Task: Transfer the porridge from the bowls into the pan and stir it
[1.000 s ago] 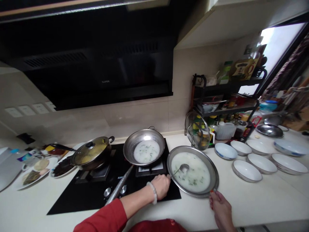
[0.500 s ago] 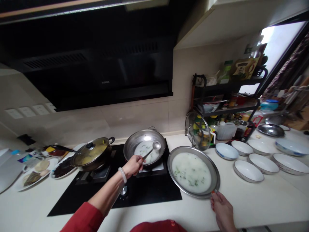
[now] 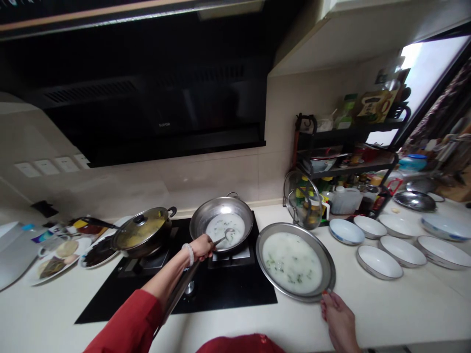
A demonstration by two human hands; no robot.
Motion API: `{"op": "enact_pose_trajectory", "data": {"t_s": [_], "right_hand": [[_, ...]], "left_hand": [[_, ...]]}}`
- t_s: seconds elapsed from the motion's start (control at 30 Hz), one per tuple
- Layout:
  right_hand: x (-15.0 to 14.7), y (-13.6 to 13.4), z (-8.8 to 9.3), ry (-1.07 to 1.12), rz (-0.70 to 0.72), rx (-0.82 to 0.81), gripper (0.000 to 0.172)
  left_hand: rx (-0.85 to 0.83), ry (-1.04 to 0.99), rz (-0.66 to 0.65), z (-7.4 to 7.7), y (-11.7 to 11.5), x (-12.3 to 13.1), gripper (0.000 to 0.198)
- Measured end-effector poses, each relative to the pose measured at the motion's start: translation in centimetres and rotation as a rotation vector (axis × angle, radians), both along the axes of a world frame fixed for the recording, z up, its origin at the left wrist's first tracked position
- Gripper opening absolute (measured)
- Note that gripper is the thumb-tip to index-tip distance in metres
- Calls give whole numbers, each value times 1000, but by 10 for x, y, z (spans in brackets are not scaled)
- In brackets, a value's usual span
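Note:
My left hand [image 3: 203, 247], with a pale bracelet at the wrist, is closed on the handle of a metal ladle [image 3: 228, 236]. The ladle's bowl dips into white soup with green bits in a steel wok [image 3: 202, 215] on the hob. A long grey handle [image 3: 180, 292] runs beneath my left forearm; what it joins is hidden. At the right, my right hand [image 3: 338, 316] pinches the near rim of a wide steel basin [image 3: 267, 274]. This basin holds more of the white soup [image 3: 292, 262] with green leaves and rests on the counter beside the hob.
Several white bowls [image 3: 379, 262] stand right of the basin. A glass lid [image 3: 302, 198] leans against the seasoning rack [image 3: 346, 169]. On the left burner sits a lidded pan [image 3: 142, 233], with plates of food [image 3: 55, 267] beyond it. The range hood [image 3: 162, 98] overhangs the hob.
My left hand has lowered the ladle from above the wok into its soup, moving slightly left and tilting. The right hand keeps its place at the basin's rim.

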State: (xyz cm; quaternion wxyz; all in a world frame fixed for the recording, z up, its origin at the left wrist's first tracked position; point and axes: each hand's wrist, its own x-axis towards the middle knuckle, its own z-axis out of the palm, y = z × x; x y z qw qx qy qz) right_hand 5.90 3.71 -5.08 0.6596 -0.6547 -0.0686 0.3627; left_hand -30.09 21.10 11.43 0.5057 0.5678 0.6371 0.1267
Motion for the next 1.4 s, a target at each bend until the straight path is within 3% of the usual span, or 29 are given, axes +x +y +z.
{"op": "enact_pose_trajectory", "data": {"t_s": [0.2,0.33,0.8,1.07,1.4], "right_hand": [[-1,0,1,11,-13,9,53],[-2,0,3,27,-23,19,52],[0,1,-2,-15,3,0,50],[1,0,-3,-18,2,8,53],[1,1,-3,16,-20,6,54]], "left_hand": [[-298,-337,158,2,6,-7,11],[-368,-446,241,1,8,-17,8],[-360,-562,271,-6,4,-37,6],[-314,-501,267,-6,1,-34,12],[-326,-559,227,18,-7,-13,9]]}}
